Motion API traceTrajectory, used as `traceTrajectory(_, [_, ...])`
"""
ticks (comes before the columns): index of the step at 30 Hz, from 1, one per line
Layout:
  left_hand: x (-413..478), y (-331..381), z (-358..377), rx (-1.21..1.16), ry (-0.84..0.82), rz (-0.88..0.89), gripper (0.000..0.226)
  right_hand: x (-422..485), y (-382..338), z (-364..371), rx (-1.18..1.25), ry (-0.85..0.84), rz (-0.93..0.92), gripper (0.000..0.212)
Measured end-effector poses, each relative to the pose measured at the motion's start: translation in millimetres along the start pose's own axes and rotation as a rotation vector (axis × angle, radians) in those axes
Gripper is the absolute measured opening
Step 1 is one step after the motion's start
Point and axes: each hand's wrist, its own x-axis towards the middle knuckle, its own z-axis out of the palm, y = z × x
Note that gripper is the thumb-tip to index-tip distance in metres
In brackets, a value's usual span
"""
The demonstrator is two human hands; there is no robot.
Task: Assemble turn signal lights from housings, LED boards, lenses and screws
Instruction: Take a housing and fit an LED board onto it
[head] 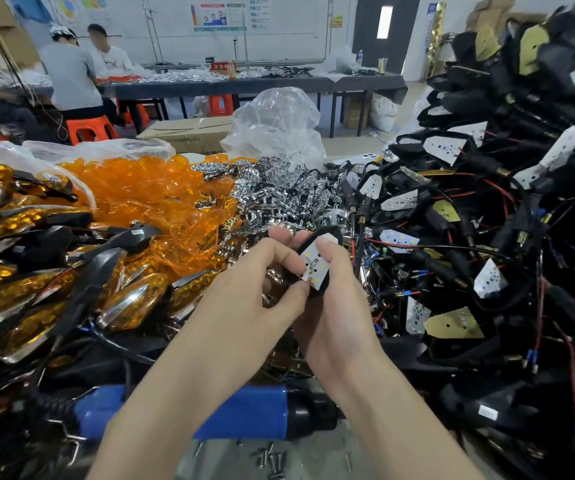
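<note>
Loose screws (272,459) lie on the bench nearest the viewer, just in front of a blue power screwdriver (255,414) lying on its side. Both bare forearms cross over the screwdriver and hide the middle of its body.

Left of the screwdriver and beyond it is a heap of finished lights (36,271), amber-lensed with black stalks. Far beyond that heap, two persons (71,71) sit on orange stools (90,128) at a long dark table (244,85).

Beyond the screwdriver and slightly left lies a mound of loose amber lenses (140,188). Farther back rests a cardboard box (189,133).

Straight beyond the screwdriver is a spread of chrome reflectors (279,199), with a crumpled clear plastic bag (275,126) behind them.

Above the screwdriver, between it and the reflectors, both hands hold one black housing (327,233) with a white LED board (314,265) seated in it. The left hand (244,289) has curled fingers that pinch the housing's left side and the board's lower corner, hiding that edge. The right hand (341,306) cups the housing from below, and its thumb lies on the board, covering part of it.

Right of the screwdriver rises a tall heap of black housings with boards and red and black wires (487,220). It blocks the view of the room on that side.
</note>
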Motion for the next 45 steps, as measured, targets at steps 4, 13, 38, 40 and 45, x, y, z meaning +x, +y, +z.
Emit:
traceTrajectory(4, [1.4, -2.8, -0.4, -0.015, -0.010, -0.026, 0.012, -1.0, 0.1, 0.4, -0.067, -0.012, -0.020, 0.033])
traceTrajectory(13, [2.2, -4.4, -0.9, -0.059, -0.022, -0.007, 0.010, -0.1, 0.3, 1.9, -0.094, -0.021, -0.064, 0.031])
traceTrajectory(38, [7.5, -57.9, -4.4, 0.445, -0.129, -0.176, 0.018, 8.7, -57.8, -41.5, 0.015, 0.188, -0.059, 0.012])
traceTrajectory(40, [8.1, -59.8, -2.9, 0.448, -0.143, -0.180, 0.021, 8.5, -65.3, -47.2, 0.090, 0.179, -0.044, 0.011])
traceTrajectory(45, [9.5, -61.3, 4.8, 0.447, -0.064, -0.155, 0.025, 8.9, -72.0, -51.4, 0.232, 0.165, 0.069, 0.011])
